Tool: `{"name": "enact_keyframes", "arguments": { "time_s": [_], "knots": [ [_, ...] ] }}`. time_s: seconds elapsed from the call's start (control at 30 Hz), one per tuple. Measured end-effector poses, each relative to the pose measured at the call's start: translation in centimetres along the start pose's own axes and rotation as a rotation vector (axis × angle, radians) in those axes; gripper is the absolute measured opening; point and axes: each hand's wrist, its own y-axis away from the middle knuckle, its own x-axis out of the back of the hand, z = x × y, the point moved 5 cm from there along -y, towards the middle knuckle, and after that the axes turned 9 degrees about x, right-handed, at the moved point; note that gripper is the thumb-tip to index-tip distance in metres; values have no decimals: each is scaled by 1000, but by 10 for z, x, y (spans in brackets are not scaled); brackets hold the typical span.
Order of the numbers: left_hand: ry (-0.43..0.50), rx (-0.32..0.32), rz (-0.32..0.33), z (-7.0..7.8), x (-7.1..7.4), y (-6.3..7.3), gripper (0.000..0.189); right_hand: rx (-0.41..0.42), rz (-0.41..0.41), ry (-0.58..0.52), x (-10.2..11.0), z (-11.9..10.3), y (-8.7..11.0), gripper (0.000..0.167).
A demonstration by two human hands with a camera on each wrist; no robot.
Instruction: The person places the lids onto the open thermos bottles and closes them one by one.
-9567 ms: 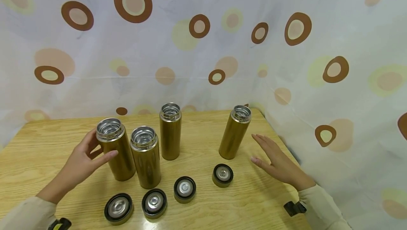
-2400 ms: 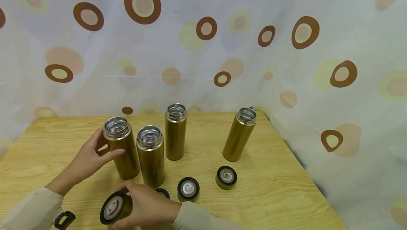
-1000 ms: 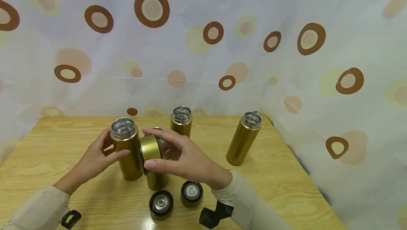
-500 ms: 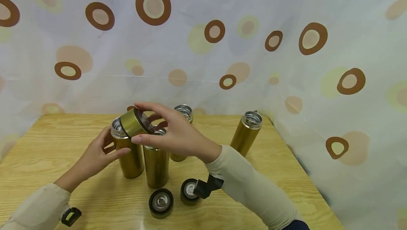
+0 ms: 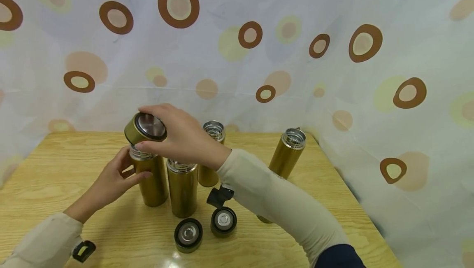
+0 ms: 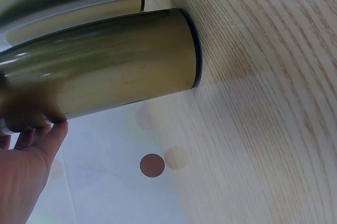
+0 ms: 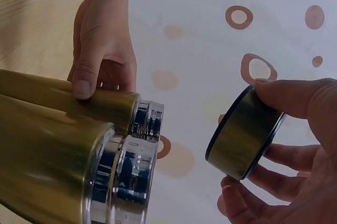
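My left hand (image 5: 111, 185) grips the leftmost gold flask (image 5: 153, 185), fingers behind it and thumb across the front. This flask stands upright on the table, uncapped, its black base ring showing in the left wrist view. Over its mouth, my right hand (image 5: 185, 138) holds a gold lid (image 5: 131, 132) by its sides, thumb and fingers curled round it. The lid is tilted, and in the right wrist view a gap shows between the lid (image 7: 243, 135) and the flask's steel neck (image 7: 148, 119). A second open flask (image 5: 183, 192) stands close to its right.
Another open flask (image 5: 208, 175) stands behind, and one more (image 5: 286, 159) stands at the right, leaning in this view. Two lids (image 5: 188, 235) lie underside up near the front; a third lid (image 5: 264, 219) is mostly hidden by my right forearm. A patterned curtain (image 5: 222, 66) surrounds the table.
My right hand took the leftmost lid from the table, lifted it and turned it, moving it up and left over the held flask. My left hand stays on that flask.
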Motion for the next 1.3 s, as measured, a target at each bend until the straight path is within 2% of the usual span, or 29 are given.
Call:
{"name": "enact_keyframes", "arguments": {
  "time_s": [0.23,0.43,0.57,0.7,0.87,1.13,1.3],
  "knots": [
    [-64,56,-15,-4,-1,5,73,-35,-134,120,-18,0,-17,68],
    [-65,31,-23,-3,0,6,74,-44,-217,233,-29,0,-28,63],
    [-72,40,-24,-4,1,5,74,-75,-263,298,-33,2,-30,60],
    [-78,63,-18,-4,1,3,74,-119,-283,356,-35,5,-32,57],
    [-71,61,-15,-1,0,2,74,-143,-297,392,-36,6,-31,53],
    [-67,45,-11,0,0,1,72,-190,-274,423,-34,4,-30,39],
    [-67,48,-20,-2,0,1,74,-219,-270,431,-34,4,-28,37]
  ]
}}
